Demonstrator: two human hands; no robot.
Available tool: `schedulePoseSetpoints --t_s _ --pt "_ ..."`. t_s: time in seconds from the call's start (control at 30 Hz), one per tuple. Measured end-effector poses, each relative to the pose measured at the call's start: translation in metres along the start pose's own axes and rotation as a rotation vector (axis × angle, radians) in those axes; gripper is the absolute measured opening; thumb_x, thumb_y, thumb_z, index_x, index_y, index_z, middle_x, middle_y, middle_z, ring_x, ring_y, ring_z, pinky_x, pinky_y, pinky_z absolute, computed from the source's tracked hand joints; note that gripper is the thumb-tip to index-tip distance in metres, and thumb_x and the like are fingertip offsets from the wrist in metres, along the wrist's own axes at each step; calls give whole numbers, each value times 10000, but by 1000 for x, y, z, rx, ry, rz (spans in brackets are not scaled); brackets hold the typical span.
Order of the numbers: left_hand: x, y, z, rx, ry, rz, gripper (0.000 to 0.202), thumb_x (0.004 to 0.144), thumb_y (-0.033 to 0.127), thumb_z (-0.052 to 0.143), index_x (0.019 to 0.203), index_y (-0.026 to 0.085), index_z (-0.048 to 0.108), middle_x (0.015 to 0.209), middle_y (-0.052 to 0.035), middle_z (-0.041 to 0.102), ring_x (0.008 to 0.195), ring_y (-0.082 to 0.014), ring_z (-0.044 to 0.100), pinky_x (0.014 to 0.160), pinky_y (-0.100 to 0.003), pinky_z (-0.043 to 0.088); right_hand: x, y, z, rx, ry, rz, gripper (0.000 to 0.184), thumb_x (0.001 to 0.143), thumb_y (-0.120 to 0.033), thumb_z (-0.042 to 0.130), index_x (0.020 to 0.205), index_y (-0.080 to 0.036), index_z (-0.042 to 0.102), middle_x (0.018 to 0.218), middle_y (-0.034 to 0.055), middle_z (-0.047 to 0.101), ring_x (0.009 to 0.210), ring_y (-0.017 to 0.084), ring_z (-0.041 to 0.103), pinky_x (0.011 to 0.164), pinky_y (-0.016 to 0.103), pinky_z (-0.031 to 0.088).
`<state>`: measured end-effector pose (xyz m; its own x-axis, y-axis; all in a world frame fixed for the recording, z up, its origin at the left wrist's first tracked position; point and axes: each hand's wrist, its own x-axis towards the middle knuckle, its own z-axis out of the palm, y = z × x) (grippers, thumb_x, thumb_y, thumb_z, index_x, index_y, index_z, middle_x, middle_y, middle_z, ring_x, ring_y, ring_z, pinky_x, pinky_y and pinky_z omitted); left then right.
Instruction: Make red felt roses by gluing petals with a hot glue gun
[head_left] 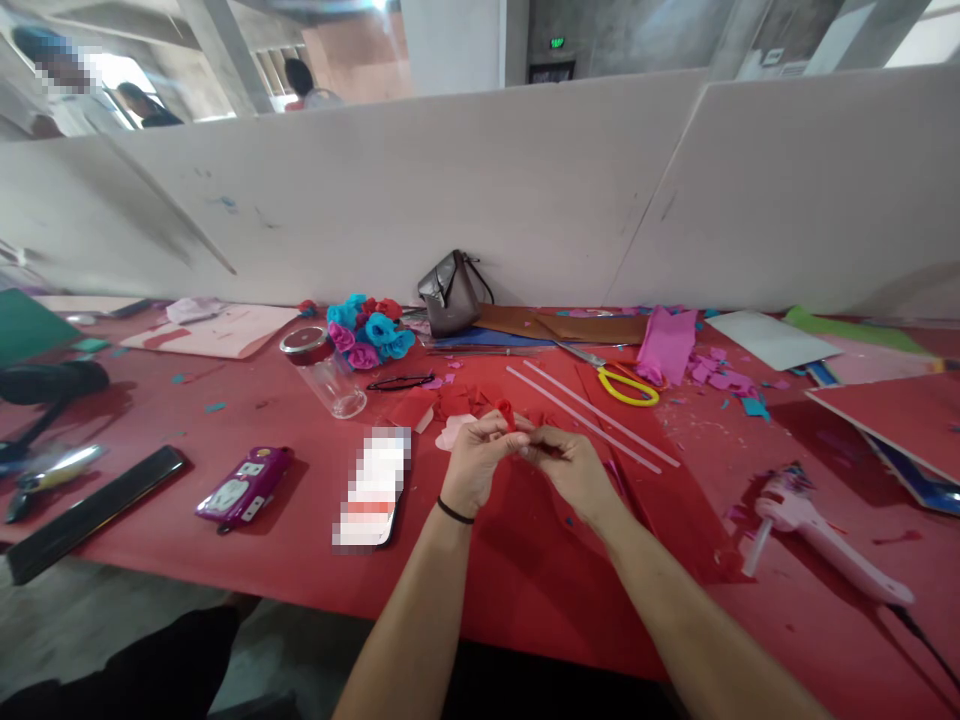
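Note:
A small piece of rolled red paper (505, 411) stands up between my two hands over the middle of the table. My left hand (482, 452) pinches it from the left, thumb and fingers pressed together. From the right, the bent fingers of my right hand (576, 468) meet the left fingertips low on the same piece; its lower end is hidden by the fingers. Just behind lie scraps of red paper (461, 400) and a pale pink paper piece (454, 432). Two translucent glue sticks (585, 418) lie beyond my right hand.
Yellow-handled scissors (628, 387) and a pink glue gun (829, 548) lie to the right. Leftward are a phone (375, 488), a purple case (246, 486) and a clear jar (324, 375). Paper flowers (369, 332) and a grey bag (451, 297) stand by the white partition (390, 200).

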<state>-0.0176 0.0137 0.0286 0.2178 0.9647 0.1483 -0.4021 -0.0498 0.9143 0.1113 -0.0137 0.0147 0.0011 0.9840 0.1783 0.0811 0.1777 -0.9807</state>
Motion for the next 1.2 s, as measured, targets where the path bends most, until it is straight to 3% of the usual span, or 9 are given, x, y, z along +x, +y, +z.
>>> schedulePoseSetpoints --t_s 0.33,0.47,0.63,0.87,1.1,1.2 --pt "-1 0 -1 -11 13 15 216 545 244 824 467 167 638 695 -34 658 748 -158 612 672 -261 463 2 4 0 60 14 -5 109 678 -335 690 734 -248 723 803 19 722 832 215 650 858 394 481" --pt "-2 -1 -2 -69 -15 -32 193 612 318 799 563 167 690 748 -46 679 749 -146 609 750 -275 468 2 2 -1 76 -10 32 106 697 -317 672 761 -249 723 822 17 720 870 207 639 878 381 461" --pt "-3 -1 -4 -133 -63 -104 218 634 359 793 639 154 719 736 -39 664 710 -117 576 715 -247 454 1 -4 -2 180 -42 102 95 670 -323 692 713 -240 710 736 -5 678 785 173 601 815 335 449" --pt "-3 4 -2 -197 -32 -142 208 595 297 821 652 131 709 709 -15 661 608 -65 529 623 -207 425 1 -9 -4 255 -91 158 139 639 -350 737 684 -224 702 678 -21 623 693 130 524 738 287 407" --pt "-2 3 -4 -254 20 -165 201 572 228 824 685 150 678 648 9 641 610 -81 567 647 -219 444 1 -7 -5 255 -100 152 155 664 -367 721 734 -229 715 713 -12 636 710 134 527 748 300 408" --pt "-3 1 -5 -260 -3 -169 219 576 228 824 723 147 684 733 -6 666 619 -73 563 650 -220 444 2 -6 -5 236 -111 142 157 672 -367 711 748 -229 719 713 -12 636 705 132 528 755 304 414"
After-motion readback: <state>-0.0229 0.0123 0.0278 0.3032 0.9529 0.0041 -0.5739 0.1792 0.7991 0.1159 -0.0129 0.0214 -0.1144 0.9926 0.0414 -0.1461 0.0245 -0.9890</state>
